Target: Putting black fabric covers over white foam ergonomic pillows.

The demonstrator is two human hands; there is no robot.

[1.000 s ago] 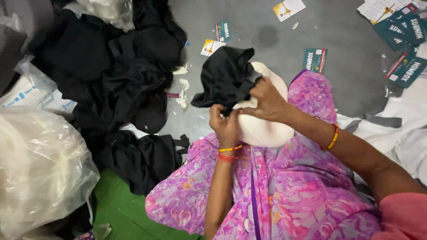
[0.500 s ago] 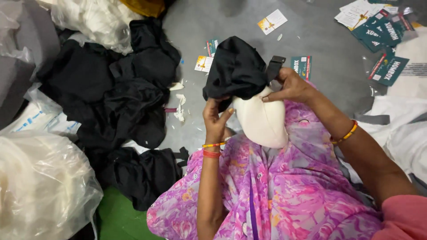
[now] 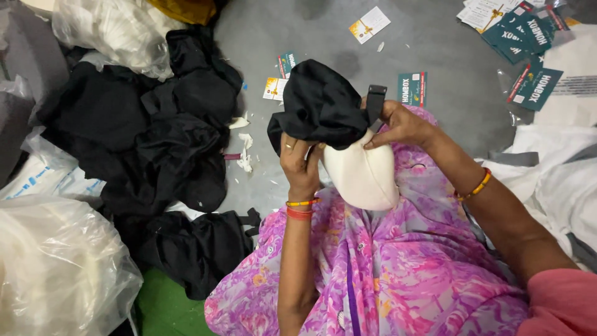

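Half a second before, we had the black fabric cover [image 3: 320, 107] bunched at the top of the white dome-shaped pad [image 3: 360, 177]; by this moment we had drawn it a little further over the pad's upper end, and the short black strap tab [image 3: 375, 99] stood up clear of the bundle, so we judged the covering of the pad partly done, with most of the white surface bare below. Our left hand [image 3: 300, 163] was closed around the lower edge of the black cover, the grip pinching cloth against the pad's left side. Our right hand [image 3: 401, 124] was closed too, fingers pressing where cover and pad met, just below the strap tab. The pad and cover sat at centre frame, held above our lap over the pink and purple floral cloth [image 3: 398, 280]. We counted one pad, one cover in hand and one strap tab. On the grey floor [image 3: 323, 31] at the left of the frame lay a heap of black fabric pieces [image 3: 155, 143], too tangled to count. Two clear plastic bags [image 3: 56, 267] showed, one at lower left and one at upper left. Printed cards [image 3: 522, 37] lay scattered at upper right, several overlapping, with four more singly near top centre.
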